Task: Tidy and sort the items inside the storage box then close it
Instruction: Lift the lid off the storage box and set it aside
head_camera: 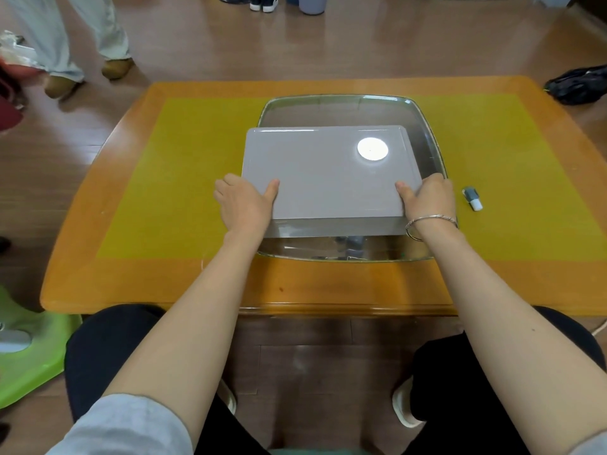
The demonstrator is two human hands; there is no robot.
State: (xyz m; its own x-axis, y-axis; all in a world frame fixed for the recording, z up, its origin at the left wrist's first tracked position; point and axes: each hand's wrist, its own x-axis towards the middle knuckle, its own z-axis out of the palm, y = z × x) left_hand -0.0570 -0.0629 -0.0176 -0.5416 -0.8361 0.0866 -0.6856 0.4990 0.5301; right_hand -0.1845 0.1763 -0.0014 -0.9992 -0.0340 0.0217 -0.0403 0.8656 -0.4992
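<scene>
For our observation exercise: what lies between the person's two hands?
In the head view, the grey lid spans from the left hand to the right hand, above the clear storage box.

Both bare forearms reach forward from grey sleeves pushed up toward the elbows, roughly parallel. The left hand (244, 200) grips the near left corner of the flat grey plastic lid (328, 172), thumb lying on top, fingers wrapped out of sight underneath. The right hand (428, 197) holds the near right corner the same way, a thin silver bangle (430, 223) circling that wrist.
</scene>
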